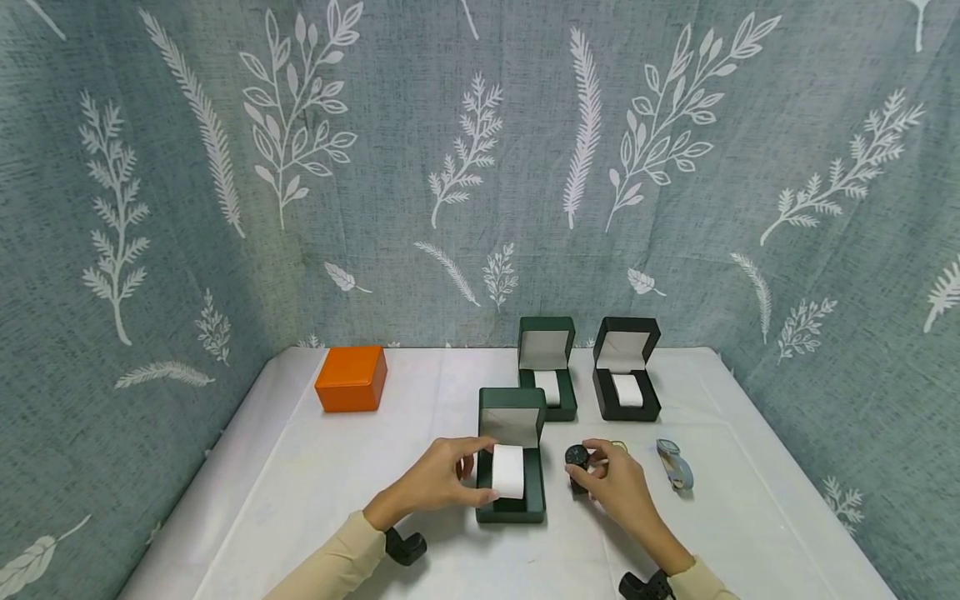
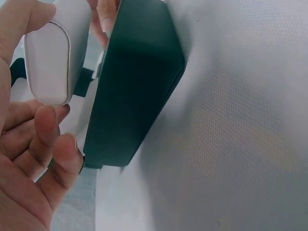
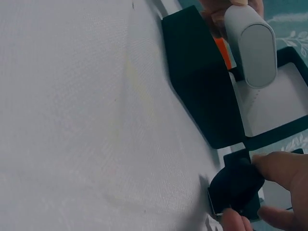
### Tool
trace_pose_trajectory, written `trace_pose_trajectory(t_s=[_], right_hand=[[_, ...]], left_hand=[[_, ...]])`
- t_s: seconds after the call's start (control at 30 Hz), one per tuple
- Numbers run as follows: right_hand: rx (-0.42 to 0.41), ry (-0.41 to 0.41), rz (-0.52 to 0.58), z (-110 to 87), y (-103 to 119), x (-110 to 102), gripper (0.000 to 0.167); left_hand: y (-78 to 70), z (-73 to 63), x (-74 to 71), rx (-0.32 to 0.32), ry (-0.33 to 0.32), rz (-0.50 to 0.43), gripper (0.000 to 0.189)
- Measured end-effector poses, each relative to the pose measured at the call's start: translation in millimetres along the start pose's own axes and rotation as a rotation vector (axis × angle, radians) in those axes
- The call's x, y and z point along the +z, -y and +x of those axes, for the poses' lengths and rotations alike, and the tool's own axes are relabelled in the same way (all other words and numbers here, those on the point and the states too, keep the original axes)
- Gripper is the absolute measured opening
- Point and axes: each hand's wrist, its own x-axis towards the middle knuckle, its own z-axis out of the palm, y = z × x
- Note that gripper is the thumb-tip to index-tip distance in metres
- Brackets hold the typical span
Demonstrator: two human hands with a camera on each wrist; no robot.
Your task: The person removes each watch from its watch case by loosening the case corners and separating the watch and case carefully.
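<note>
My left hand [image 1: 441, 477] pinches a white watch cushion [image 1: 508, 472] between thumb and fingers. The cushion is raised over an open dark green watch box [image 1: 512, 512], as the left wrist view shows with the cushion [image 2: 48, 67] beyond the box's rim. Just right of that box, my right hand [image 1: 621, 493] grips a black wristwatch [image 1: 577, 456] by its edges, dial facing up. In the right wrist view the dark watch [image 3: 236, 185] sits between thumb and fingertips, close over the tabletop.
Behind stand a second open green box [image 1: 547, 323] and an open black box [image 1: 630, 413], each with a white cushion. A closed orange box [image 1: 352, 379] is at back left. A blue-strapped watch [image 1: 678, 468] lies right; a yellowish-green loop [image 1: 619, 445] shows behind my right hand.
</note>
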Motion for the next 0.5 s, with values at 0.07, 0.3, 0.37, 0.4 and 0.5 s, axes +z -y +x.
trace_pose_trajectory(t_s=[0.07, 0.3, 0.37, 0.4, 0.5], right_hand=[[-0.019, -0.016, -0.028, 0.2, -0.2, -1.4, 0.043], [-0.055, -0.034, -0.034, 0.7, 0.2, -5.9, 0.035], [-0.074, -0.035, -0.011, 0.7, 1.6, -6.5, 0.034], [-0.085, -0.034, 0.003, 0.9, 2.2, -6.4, 0.033], [-0.128, -0.026, 0.03, 1.1, 4.4, -5.7, 0.033]], left_hand=[[-0.4, -0.3, -0.5, -0.008, 0.0, 0.003, 0.069], [-1.1, -0.9, -0.2, -0.009, -0.006, 0.001, 0.069], [-0.1, -1.0, 0.7, -0.009, -0.008, 0.007, 0.068], [0.4, -1.1, 1.1, -0.011, -0.009, 0.01, 0.068], [1.5, -1.5, 1.9, -0.017, -0.011, 0.013, 0.068]])
